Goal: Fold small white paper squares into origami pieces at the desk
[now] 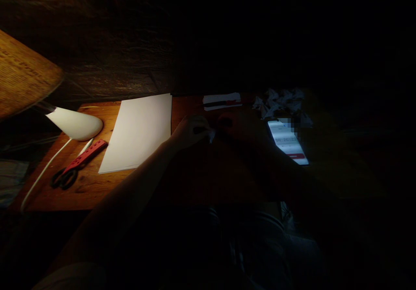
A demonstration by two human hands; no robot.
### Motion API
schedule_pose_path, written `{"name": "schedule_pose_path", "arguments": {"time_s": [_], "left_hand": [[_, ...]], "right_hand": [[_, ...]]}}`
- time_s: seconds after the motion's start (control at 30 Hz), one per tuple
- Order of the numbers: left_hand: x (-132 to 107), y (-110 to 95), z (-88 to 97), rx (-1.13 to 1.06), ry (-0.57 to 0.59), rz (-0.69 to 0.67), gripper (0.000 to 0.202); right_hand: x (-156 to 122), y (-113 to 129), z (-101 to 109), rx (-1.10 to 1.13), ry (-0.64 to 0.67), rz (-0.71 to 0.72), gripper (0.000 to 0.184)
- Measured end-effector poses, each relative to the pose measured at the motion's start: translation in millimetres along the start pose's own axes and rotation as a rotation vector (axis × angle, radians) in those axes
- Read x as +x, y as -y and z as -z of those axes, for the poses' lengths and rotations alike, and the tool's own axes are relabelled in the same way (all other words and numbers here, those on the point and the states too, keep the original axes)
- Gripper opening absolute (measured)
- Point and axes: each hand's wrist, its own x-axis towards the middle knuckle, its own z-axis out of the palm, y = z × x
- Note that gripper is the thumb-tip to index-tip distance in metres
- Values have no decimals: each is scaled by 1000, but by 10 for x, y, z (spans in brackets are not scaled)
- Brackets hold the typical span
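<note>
- Where lamplight reached, the left hand point(190, 130) pinched a small pale scrap point(212, 135).
- Right hand point(238, 127): too dark to tell its grip.
- Paper stack point(138, 130), scissors point(76, 165) lay on the wooden table point(89, 186).

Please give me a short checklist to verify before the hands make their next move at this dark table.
1. Left hand visible: ok, lit, fingers curled at a small pale piece.
2. Right hand visible: not ok, mostly in shadow.
3. What the hands grip: cannot tell.
4. Scissors away from the hands: ok, left of the paper stack.
5. Phone free of the hands: ok, screen lit.
6. Crumpled paper clear of the work: ok, behind the phone.
</note>
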Motion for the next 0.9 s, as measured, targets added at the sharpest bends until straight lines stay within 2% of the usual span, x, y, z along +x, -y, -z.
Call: {"name": "schedule_pose_path", "arguments": {"time_s": [0.2,0.37,0.53,0.9], "left_hand": [[1,-50,7,56,15,-29,11],[-3,-89,30,97,43,-1,11],[-23,-159,54,224,47,8,9],[-76,-353,69,349,97,55,21]], "right_hand": [[-15,10,29,-17,-4,17,20],[0,-10,-11,6,-4,16,23],[4,-23,-20,41,-7,26,21],[-27,41,47,10,-3,-11,19]]}}
